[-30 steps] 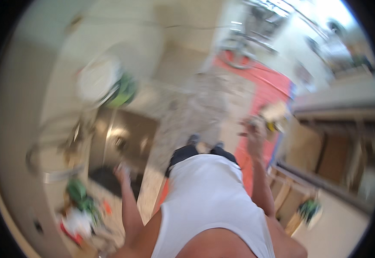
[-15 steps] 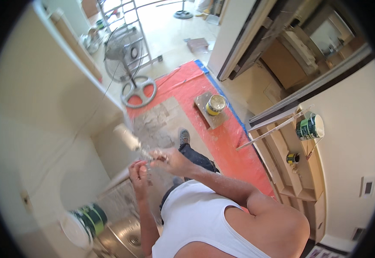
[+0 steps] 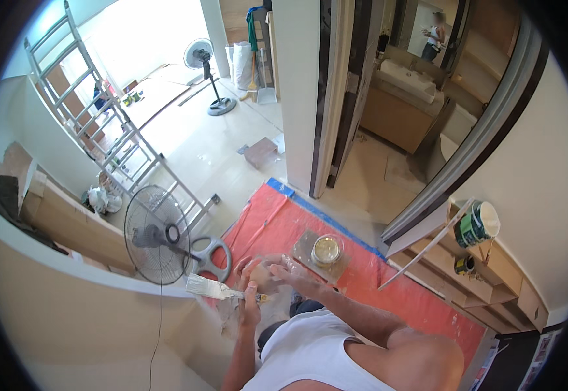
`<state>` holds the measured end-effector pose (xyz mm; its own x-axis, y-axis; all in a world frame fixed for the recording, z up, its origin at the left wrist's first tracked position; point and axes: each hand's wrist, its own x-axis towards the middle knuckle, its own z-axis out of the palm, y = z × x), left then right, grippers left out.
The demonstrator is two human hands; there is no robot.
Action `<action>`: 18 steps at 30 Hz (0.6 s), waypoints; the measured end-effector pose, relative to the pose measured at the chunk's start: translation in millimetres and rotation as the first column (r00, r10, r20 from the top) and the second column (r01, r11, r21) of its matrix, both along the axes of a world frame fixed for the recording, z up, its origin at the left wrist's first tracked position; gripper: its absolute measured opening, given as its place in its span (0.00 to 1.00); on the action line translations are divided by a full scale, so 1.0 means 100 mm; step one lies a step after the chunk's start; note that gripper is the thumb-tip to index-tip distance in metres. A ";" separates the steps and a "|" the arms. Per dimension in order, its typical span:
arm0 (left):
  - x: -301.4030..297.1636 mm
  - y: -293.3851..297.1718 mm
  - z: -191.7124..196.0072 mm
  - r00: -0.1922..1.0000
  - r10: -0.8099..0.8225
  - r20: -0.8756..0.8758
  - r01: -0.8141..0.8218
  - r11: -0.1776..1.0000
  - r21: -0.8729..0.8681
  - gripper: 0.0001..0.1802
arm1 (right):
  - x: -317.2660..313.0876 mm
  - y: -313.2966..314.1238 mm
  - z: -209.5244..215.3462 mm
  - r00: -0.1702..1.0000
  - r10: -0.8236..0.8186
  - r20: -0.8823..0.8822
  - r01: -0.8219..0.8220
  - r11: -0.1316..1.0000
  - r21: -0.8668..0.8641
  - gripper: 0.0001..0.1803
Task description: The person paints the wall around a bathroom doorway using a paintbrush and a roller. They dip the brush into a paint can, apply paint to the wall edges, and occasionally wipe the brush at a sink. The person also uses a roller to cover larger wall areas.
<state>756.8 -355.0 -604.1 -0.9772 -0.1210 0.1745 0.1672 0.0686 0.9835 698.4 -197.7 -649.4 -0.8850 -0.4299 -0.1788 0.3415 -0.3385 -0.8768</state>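
Observation:
My left hand (image 3: 250, 307) is closed around the handle of a paintbrush (image 3: 209, 287). White coats the brush's wide bristles, which point left. Close beside it, at chest height, my right hand (image 3: 290, 274) is blurred by motion, so whether its fingers hold anything is hidden. Between the hands is a pale tan patch that I cannot make out. Just beyond my right hand, an open paint can (image 3: 327, 249) stands on a small dusty stool (image 3: 305, 251) over the red floor sheet (image 3: 388, 283).
A pedestal fan (image 3: 159, 236) stands ahead left near a metal ladder (image 3: 101, 111). Shelving (image 3: 437, 274) at right carries a green paint bucket (image 3: 469, 227), a smaller can (image 3: 464, 264) and a long stick (image 3: 421, 251). A doorway with a dark frame opens beyond; a second fan (image 3: 219, 105) is farther off.
The brush, gripped by my right hand before, is now in my left. My view has tilted up, showing more of the far room; the bucket and sink at lower left are out of view.

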 end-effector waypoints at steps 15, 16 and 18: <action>-2.77 -0.43 -0.18 0.919 -0.388 0.064 0.368 0.906 0.209 0.26 | -3.52 1.47 1.43 0.933 -0.194 -0.304 0.155 0.977 -0.150 0.25; -2.94 -0.52 -0.30 0.918 -0.387 0.089 0.356 0.901 0.249 0.26 | -3.75 1.46 1.93 0.865 -0.336 -0.373 0.306 0.942 -0.139 0.24; -3.29 -0.65 -0.37 0.917 -0.390 0.083 0.361 0.899 0.247 0.26 | -4.28 1.69 2.63 0.457 -0.455 -0.764 0.764 0.641 0.075 0.29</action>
<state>427.6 -419.6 -641.5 -0.9694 0.2384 0.0580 0.0103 -0.1966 0.9804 270.2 -28.3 -386.4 -0.8140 0.2376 0.5300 -0.5026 0.1694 -0.8478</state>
